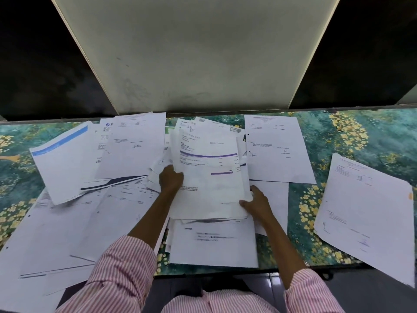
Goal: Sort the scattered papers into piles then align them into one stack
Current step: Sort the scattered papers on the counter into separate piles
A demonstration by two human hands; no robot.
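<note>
White paper bundle (209, 186), purple-barred sheet on top, is held up between both hands: left hand (170, 180) curled round its left edge, right hand (257, 205) pinching its lower right corner. Loose white printed sheets (130, 150) lie scattered beneath and to both sides of the hands, on a green floral tablecloth (361, 136).

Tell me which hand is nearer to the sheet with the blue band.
Left. The left hand is right of the blue-banded sheet; the right hand is farther right, across the held bundle.
</note>
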